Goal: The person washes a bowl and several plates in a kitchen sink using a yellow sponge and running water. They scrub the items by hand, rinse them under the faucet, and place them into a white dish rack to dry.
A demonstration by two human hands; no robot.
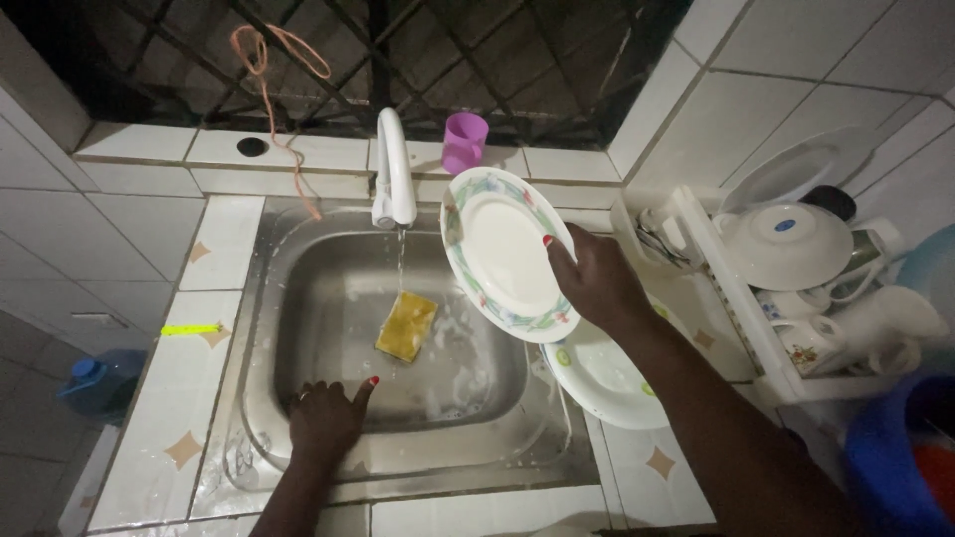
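Head view shows your left hand [323, 418] nearest, fingers spread flat on the steel sink's [298, 298] near rim, gripping nothing. Right of it, your right hand [595, 280] pinches the rim of a white floral-edged plate [497, 249], tilted beside the running tap [394, 169]. It looks soap-free, nearly rinsed; a second plate [597, 378] waits on the counter, the yellow sponge [406, 325] lies in the basin, and the rack [736, 298] at right is stacked.
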